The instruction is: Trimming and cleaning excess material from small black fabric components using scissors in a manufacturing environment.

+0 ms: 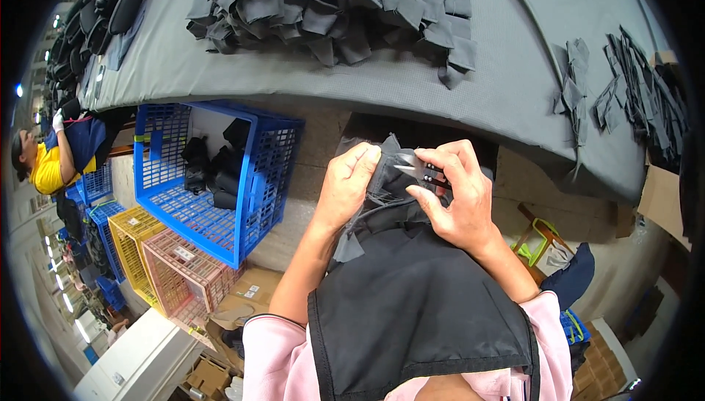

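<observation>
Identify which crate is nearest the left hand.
The biggest-looking blue crate, with black items inside; the yellow crate, pink crate and smaller blue crates appear farther.

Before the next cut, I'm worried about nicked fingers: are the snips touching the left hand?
Apart. The head view shows grey cloth in the gap between the snips and the left hand, which pinches that cloth.

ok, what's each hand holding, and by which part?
Left hand: dark grey fabric, pinched at its edge. Right hand: small snips, by the black handles, silver blades toward the fabric.
</observation>
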`<state>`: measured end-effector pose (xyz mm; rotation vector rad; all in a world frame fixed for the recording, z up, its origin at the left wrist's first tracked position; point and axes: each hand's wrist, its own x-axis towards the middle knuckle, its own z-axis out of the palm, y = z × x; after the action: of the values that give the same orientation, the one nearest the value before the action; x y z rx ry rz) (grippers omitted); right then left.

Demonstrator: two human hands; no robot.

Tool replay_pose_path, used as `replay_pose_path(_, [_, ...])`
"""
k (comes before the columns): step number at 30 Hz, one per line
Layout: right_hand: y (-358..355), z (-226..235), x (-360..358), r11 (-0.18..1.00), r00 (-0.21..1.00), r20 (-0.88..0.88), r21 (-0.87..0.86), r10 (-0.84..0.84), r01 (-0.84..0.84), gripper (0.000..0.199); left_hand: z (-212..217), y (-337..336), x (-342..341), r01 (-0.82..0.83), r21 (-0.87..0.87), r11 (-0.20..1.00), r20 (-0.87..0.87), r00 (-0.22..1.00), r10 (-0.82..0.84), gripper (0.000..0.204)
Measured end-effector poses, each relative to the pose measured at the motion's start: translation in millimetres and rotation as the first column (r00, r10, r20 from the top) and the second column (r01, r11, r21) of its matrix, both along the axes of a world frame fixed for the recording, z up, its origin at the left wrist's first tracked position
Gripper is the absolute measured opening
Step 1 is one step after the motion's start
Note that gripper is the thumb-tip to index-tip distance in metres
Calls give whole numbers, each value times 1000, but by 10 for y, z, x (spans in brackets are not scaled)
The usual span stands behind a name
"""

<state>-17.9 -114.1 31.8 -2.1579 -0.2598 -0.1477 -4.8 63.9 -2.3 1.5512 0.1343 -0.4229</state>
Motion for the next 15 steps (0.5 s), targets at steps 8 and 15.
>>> replay_pose_path(8, [13,-32,18,981,994,84,-185,75,-59,22,34,-37,-16,-5,-18,1000,-23,1000,5,27])
replay_pose_path(15, [-56,92,-39,981,986,-127,175,109,-86,30,-116,140,29,95,-201,975,-151,980,-127,27])
